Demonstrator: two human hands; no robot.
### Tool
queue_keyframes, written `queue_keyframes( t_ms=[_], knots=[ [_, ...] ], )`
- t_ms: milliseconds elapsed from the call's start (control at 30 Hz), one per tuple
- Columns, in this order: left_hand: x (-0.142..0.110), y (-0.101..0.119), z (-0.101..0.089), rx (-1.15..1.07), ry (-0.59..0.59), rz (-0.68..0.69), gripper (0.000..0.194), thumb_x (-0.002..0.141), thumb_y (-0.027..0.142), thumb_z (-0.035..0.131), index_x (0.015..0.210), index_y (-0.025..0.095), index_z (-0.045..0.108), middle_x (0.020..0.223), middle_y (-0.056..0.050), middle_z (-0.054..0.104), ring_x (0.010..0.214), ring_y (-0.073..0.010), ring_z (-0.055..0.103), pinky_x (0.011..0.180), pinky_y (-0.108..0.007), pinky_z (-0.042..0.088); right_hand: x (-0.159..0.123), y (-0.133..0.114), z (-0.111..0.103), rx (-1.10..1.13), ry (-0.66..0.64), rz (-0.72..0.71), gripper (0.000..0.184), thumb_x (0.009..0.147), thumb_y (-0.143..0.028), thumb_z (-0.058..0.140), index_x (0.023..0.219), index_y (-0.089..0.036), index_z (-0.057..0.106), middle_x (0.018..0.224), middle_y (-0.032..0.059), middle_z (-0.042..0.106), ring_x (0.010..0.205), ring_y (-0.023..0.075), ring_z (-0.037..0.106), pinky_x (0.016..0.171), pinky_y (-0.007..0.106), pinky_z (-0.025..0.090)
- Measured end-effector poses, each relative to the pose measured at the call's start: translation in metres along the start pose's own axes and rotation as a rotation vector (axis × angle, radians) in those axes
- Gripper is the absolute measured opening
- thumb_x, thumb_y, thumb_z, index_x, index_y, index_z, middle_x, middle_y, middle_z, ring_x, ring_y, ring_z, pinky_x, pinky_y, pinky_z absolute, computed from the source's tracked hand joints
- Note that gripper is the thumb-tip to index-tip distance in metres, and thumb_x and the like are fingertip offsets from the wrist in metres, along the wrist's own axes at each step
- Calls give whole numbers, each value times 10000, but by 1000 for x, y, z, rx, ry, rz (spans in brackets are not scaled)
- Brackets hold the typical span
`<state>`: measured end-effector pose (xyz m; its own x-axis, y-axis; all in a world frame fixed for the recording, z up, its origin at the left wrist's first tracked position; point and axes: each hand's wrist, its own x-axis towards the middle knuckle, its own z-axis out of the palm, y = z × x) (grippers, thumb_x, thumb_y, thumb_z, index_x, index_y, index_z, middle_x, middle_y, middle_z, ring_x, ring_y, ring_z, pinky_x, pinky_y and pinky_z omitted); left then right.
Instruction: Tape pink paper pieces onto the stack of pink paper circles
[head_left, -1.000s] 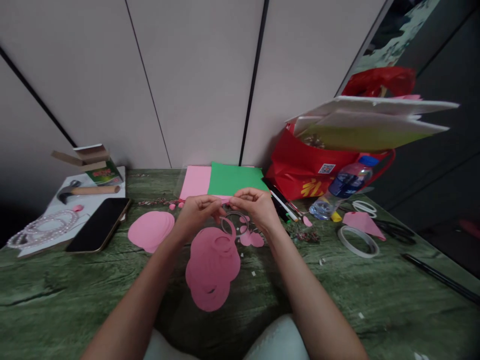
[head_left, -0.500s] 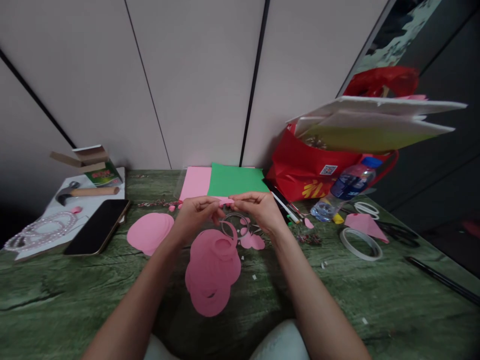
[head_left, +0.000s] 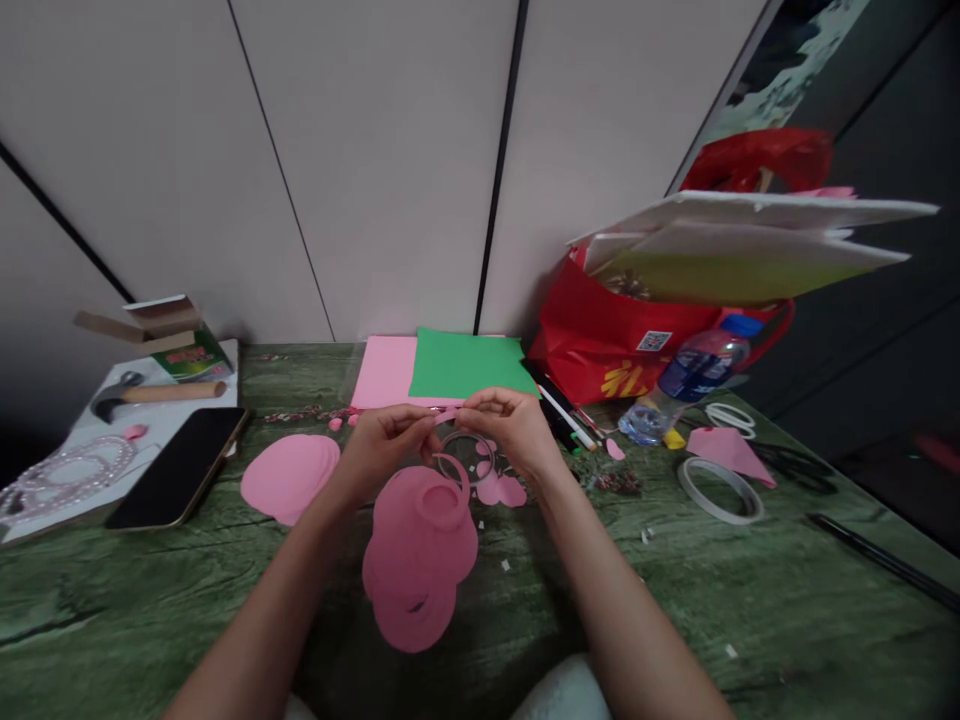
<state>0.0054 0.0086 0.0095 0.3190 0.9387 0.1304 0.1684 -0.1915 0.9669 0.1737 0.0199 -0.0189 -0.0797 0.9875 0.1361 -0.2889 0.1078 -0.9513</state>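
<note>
Between my two hands a small pink paper piece (head_left: 445, 414) is held up over the table. My left hand (head_left: 386, 445) pinches its left end, and my right hand (head_left: 510, 425) pinches the right end, fingers closed. Part of the piece is hidden by the fingers. Below them lies a pile of pink paper cutouts (head_left: 412, 550) with rounded edges and a curled strip on top. A clear tape roll (head_left: 491, 455) and small pink petal pieces (head_left: 512, 491) lie just under my right hand. Left of my left forearm is a stack of pink paper rounds (head_left: 289, 477).
Pink and green paper sheets (head_left: 472, 365) lie by the wall. A phone (head_left: 180, 468), a hammer (head_left: 172, 391), bead strings (head_left: 82, 470) and an open box (head_left: 191, 355) are at left. A red bag (head_left: 577, 335), water bottle (head_left: 686, 380), tape roll (head_left: 684, 485) and scissors (head_left: 799, 465) stand or lie at right.
The paper piece stays pinched between both hands and now looks thinner, turned more edge-on. The view has shifted slightly, with the things at left sitting further left.
</note>
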Motion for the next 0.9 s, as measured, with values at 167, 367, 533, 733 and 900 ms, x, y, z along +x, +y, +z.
queue_keyframes(
  t_ms=[167,367,533,733,900],
  knots=[
    [2,-5,1,-6,-43,-8,212,777,252,557,614,131,617,536,10,613,467,-86,550,537,-218,458,1,0,-3,-13,0,5,166,555,-256,758,660,-147,691,609,18,685,564,123,625,576,247,511],
    [2,-4,1,1,2,-16,230,772,265,557,590,137,615,509,15,594,467,-93,544,536,-230,457,1,0,-5,4,-33,40,207,568,-259,752,736,-146,711,670,33,706,622,139,647,651,282,524],
    [2,-9,1,-71,-6,-46,163,757,276,566,698,138,631,535,22,604,456,-95,543,534,-237,452,0,-1,-2,12,-5,30,174,582,-239,745,723,-146,705,679,32,705,606,121,635,625,251,513],
    [1,-10,3,-64,2,-61,200,771,257,557,621,135,610,507,24,598,450,-83,529,543,-220,439,-1,-1,3,30,42,39,153,554,-222,761,662,-157,674,613,1,685,516,92,591,495,194,467],
    [0,-11,2,-78,-16,-68,201,772,268,558,631,136,611,524,22,605,457,-87,543,533,-218,438,-1,0,6,-39,66,36,130,534,-213,768,612,-155,682,567,-1,669,474,98,570,473,210,469]
  ],
)
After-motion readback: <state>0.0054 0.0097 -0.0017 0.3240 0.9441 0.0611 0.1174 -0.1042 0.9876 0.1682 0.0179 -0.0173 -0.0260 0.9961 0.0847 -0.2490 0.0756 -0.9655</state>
